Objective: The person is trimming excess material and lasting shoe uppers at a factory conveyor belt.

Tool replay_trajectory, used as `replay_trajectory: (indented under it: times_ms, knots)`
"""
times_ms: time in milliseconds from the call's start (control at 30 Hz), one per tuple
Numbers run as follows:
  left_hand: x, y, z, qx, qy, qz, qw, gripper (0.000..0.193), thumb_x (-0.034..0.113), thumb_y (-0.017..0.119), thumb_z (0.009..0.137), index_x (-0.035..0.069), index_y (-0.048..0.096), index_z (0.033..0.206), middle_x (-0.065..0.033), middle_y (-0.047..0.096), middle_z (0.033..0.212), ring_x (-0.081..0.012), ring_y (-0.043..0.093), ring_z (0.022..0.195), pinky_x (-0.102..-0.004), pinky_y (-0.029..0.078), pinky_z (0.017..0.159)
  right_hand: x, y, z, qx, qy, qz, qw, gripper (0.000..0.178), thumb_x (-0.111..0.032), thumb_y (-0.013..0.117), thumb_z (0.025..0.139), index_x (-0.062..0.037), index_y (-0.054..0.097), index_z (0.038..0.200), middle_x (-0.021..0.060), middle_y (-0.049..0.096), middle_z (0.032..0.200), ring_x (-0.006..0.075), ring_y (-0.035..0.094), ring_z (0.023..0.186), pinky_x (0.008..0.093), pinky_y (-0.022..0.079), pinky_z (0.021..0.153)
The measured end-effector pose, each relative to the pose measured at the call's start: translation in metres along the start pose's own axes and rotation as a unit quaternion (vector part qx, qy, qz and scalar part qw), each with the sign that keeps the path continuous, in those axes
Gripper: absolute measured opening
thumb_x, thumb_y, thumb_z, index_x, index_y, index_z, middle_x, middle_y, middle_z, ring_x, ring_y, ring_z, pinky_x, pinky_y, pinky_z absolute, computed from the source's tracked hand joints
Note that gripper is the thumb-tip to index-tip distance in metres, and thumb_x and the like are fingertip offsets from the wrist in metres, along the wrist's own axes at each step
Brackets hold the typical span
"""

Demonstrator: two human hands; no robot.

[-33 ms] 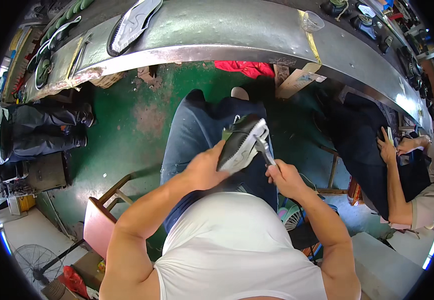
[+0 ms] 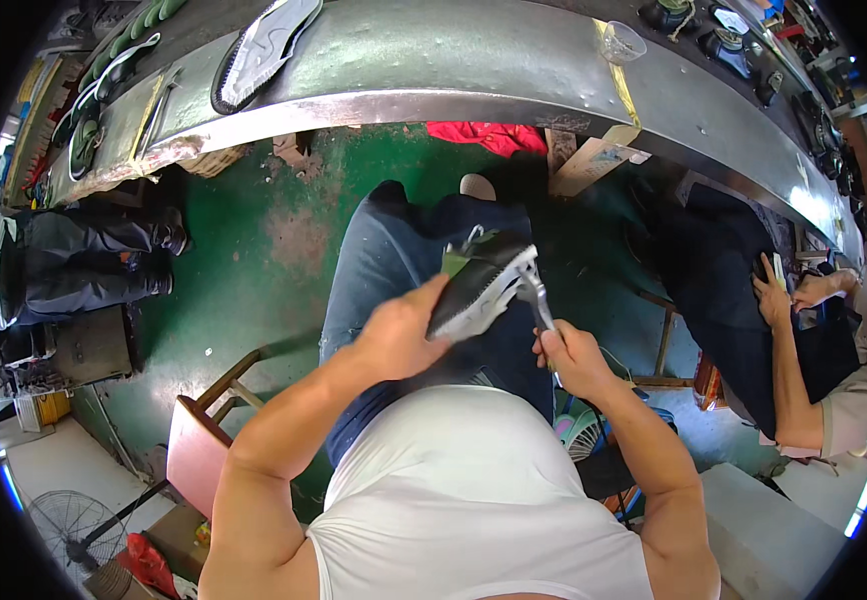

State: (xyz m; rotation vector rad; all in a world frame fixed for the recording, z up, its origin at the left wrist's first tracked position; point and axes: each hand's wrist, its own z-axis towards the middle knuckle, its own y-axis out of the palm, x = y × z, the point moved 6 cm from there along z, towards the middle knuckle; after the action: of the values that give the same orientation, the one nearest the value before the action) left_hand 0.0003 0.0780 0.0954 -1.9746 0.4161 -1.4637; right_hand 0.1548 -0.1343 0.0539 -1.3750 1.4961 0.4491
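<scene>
Over my lap, my left hand (image 2: 399, 335) grips a dark shoe (image 2: 484, 268) with a green patch and a whitish-grey underside. The shoe lies tilted, its far end pointing up and to the right. My right hand (image 2: 574, 358) is closed round the handle of a metal hammer (image 2: 540, 308). The hammer's head is at the shoe's right end, by the pale edge; blur hides whether they touch. My left fingers are partly hidden behind the shoe.
A metal-topped bench (image 2: 454, 60) curves across the far side, bearing a grey-soled shoe (image 2: 264, 50) and a clear plastic cup (image 2: 624, 43). A pink-seated chair (image 2: 199, 450) stands at left, a fan (image 2: 64, 530) behind it. Co-workers sit at both sides; one's hand (image 2: 776, 303) shows at right.
The shoe has shifted slightly left and tilted in my left hand. The hammer has swung a little more upright, its handle end now showing below my right hand.
</scene>
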Motion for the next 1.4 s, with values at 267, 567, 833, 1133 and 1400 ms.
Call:
replay_trajectory:
  times_ms: [267, 567, 833, 1133, 1400]
  knots:
    - [0.046, -0.067, 0.043, 0.16, 0.066, -0.287, 0.942, 0.05, 0.012, 0.08, 0.083, 0.0, 0.054, 0.125, -0.0118, 0.069, 0.107, -0.014, 0.064, 0.094, -0.0315, 0.053, 0.086, 0.002, -0.003, -0.015, 0.035, 0.039, 0.126, 0.991, 0.027, -0.024, 0.057, 0.1, 0.0012, 0.06, 0.11, 0.0061, 0.065, 0.082, 0.0138, 0.061, 0.071, 0.0304, 0.05, 0.068]
    - [-0.029, 0.041, 0.016, 0.074, -0.081, -0.173, 0.979, 0.039, 0.022, 0.068, 0.09, -0.002, 0.065, 0.121, -0.0228, 0.068, 0.105, -0.0322, 0.069, 0.094, -0.0377, 0.054, 0.084, -0.034, -0.001, -0.019, -0.122, 0.036, -0.061, 0.99, 0.032, -0.018, 0.061, 0.094, -0.0011, 0.056, 0.121, 0.0167, 0.064, 0.087, 0.0327, 0.063, 0.079, 0.0402, 0.049, 0.075]
    - [-0.003, 0.042, -0.001, 0.183, 0.061, -0.101, 0.976, 0.026, 0.018, 0.063, 0.094, -0.002, 0.069, 0.109, -0.0219, 0.07, 0.093, -0.0352, 0.07, 0.083, -0.0388, 0.056, 0.076, -0.081, -0.01, 0.014, -0.222, 0.021, -0.275, 0.935, 0.045, -0.022, 0.059, 0.094, 0.0055, 0.052, 0.129, 0.0252, 0.066, 0.101, 0.0409, 0.065, 0.096, 0.0454, 0.051, 0.084]
    - [-0.056, 0.103, 0.02, -0.026, -0.127, -0.615, 0.778, 0.068, 0.043, 0.039, 0.107, 0.005, 0.017, 0.159, -0.0164, 0.03, 0.159, -0.0224, 0.025, 0.148, -0.0332, 0.02, 0.121, -0.038, 0.031, 0.026, -0.086, -0.015, -0.196, 0.977, 0.023, -0.025, 0.063, 0.093, -0.003, 0.058, 0.09, 0.0227, 0.066, 0.081, 0.0443, 0.064, 0.079, 0.052, 0.049, 0.07]
    - [-0.08, 0.11, 0.036, 0.018, -0.14, -0.348, 0.927, 0.069, 0.029, 0.054, 0.102, 0.013, 0.02, 0.16, -0.0242, 0.041, 0.149, -0.0335, 0.034, 0.142, -0.0373, 0.029, 0.117, -0.04, 0.008, 0.031, 0.006, -0.091, -0.217, 0.972, 0.021, -0.017, 0.061, 0.093, -0.0005, 0.059, 0.106, 0.0241, 0.065, 0.091, 0.0428, 0.065, 0.091, 0.0455, 0.051, 0.082]
